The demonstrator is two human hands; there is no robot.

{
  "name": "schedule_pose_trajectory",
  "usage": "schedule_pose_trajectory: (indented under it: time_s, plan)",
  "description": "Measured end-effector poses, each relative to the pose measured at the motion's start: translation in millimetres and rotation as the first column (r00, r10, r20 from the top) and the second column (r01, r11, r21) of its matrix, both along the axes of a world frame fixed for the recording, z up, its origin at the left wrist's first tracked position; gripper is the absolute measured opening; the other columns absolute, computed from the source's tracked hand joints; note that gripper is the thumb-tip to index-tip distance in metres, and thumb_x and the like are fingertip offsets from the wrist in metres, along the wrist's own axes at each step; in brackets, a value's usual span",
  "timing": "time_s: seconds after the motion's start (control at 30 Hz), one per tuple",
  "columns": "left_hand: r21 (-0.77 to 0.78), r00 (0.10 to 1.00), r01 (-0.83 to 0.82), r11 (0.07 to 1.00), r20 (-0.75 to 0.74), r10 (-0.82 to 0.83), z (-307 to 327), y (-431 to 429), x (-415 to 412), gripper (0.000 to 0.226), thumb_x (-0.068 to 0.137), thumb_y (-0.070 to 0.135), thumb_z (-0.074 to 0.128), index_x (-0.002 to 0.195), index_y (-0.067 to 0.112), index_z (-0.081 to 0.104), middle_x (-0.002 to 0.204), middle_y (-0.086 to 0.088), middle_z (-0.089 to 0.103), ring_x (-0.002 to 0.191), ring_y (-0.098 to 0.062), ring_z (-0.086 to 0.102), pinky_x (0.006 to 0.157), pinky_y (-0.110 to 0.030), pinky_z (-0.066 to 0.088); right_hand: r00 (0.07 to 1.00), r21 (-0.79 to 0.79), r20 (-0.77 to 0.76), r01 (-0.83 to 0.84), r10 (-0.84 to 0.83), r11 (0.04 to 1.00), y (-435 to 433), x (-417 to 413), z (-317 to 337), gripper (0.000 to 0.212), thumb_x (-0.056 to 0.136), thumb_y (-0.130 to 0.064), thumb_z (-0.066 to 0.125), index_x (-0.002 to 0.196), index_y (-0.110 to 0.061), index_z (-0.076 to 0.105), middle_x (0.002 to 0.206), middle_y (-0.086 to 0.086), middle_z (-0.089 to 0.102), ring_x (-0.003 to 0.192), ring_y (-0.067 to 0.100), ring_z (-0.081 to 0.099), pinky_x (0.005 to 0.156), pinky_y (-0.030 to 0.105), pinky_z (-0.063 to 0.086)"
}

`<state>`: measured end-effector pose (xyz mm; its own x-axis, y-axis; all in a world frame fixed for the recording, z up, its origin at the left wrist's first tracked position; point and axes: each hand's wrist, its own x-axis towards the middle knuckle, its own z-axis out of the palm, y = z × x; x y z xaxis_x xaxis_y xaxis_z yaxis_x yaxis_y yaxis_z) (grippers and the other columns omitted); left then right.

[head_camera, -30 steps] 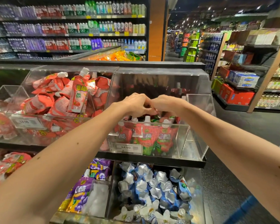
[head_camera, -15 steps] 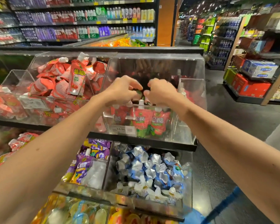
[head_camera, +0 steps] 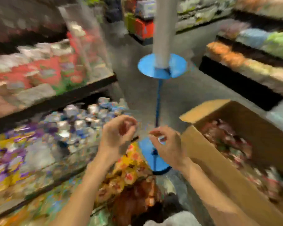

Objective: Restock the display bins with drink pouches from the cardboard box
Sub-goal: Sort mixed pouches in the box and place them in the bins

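View: swung right and down, away from the upper display bin (head_camera: 55,66); heavy motion blur.
Left hand (head_camera: 119,134): withdrawn from that bin, now low in front of the shelf's front edge; fingers loosely curled, nothing held.
Right hand (head_camera: 165,144): also withdrawn and apart from the left; loosely curled, apparently empty; just beside the cardboard box (head_camera: 211,168).
Drink pouches (head_camera: 227,144): loose stock lies in the open box, right of the shelf.
Status: one placement appears complete; the next pick from the box is pending.
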<state>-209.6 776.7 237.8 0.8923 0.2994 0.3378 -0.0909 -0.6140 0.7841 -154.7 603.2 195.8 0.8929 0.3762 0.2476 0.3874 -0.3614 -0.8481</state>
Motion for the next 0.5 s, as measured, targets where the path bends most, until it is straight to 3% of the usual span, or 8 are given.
schedule_pose_trajectory:
  time_s: [0.1, 0.17, 0.27, 0.37, 0.5]
  plan:
    - [0.014, 0.943, 0.301, 0.953, -0.155, -0.296, -46, -87, 42, 0.016, 0.083, 0.026, 0.067, 0.098, 0.023, 0.072, 0.084, 0.000, 0.070, 0.071, -0.008, 0.062, 0.067, -0.028, 0.051, 0.942, -0.119, -0.192, 0.258, -0.277, 0.959, -105, -8, -40, 0.009, 0.092, -0.018, 0.067, 0.100, -0.018, 0.071, 0.093, -0.002, 0.070, 0.085, 0.012, 0.063, 0.082, 0.041, 0.052]
    - [0.014, 0.849, 0.480, 0.877, -0.260, -0.460, -68, -146, 67, 0.026, 0.083, 0.024, 0.067, 0.106, 0.012, 0.072, 0.095, -0.005, 0.070, 0.086, -0.014, 0.065, 0.075, -0.026, 0.050, 0.861, -0.174, -0.290, 0.382, -0.418, 0.908, -166, -15, -58, 0.020, 0.094, -0.021, 0.065, 0.113, -0.024, 0.066, 0.097, -0.010, 0.068, 0.095, 0.010, 0.062, 0.089, 0.038, 0.051]
    - [-0.071, 0.687, 0.632, 0.772, -0.410, -0.600, -96, -225, 98, 0.050, 0.081, 0.035, 0.061, 0.114, -0.001, 0.068, 0.113, -0.022, 0.068, 0.106, -0.036, 0.064, 0.089, -0.036, 0.049, 0.725, -0.243, -0.393, 0.511, -0.566, 0.824, -237, -23, -81, 0.029, 0.097, -0.030, 0.061, 0.125, -0.035, 0.054, 0.095, -0.020, 0.063, 0.104, 0.012, 0.057, 0.089, 0.034, 0.050]
    - [0.019, 0.557, 0.764, 0.644, -0.522, -0.646, -134, -287, 129, 0.029, 0.091, 0.020, 0.062, 0.116, 0.009, 0.069, 0.118, -0.010, 0.069, 0.113, -0.028, 0.061, 0.091, -0.032, 0.043, 0.594, -0.300, -0.443, 0.607, -0.671, 0.736, -292, -18, -102, 0.021, 0.097, -0.026, 0.062, 0.117, -0.025, 0.059, 0.094, -0.017, 0.062, 0.091, 0.006, 0.059, 0.074, 0.022, 0.046]
    - [-0.024, 0.477, 0.778, 0.627, -0.627, -0.616, -193, -355, 177, 0.028, 0.088, 0.014, 0.067, 0.115, 0.011, 0.070, 0.115, -0.009, 0.071, 0.111, -0.026, 0.064, 0.093, -0.033, 0.047, 0.445, -0.377, -0.496, 0.663, -0.746, 0.646, -356, 11, -148, 0.008, 0.093, -0.015, 0.066, 0.100, -0.017, 0.065, 0.086, -0.012, 0.064, 0.087, 0.019, 0.066, 0.081, 0.037, 0.054]
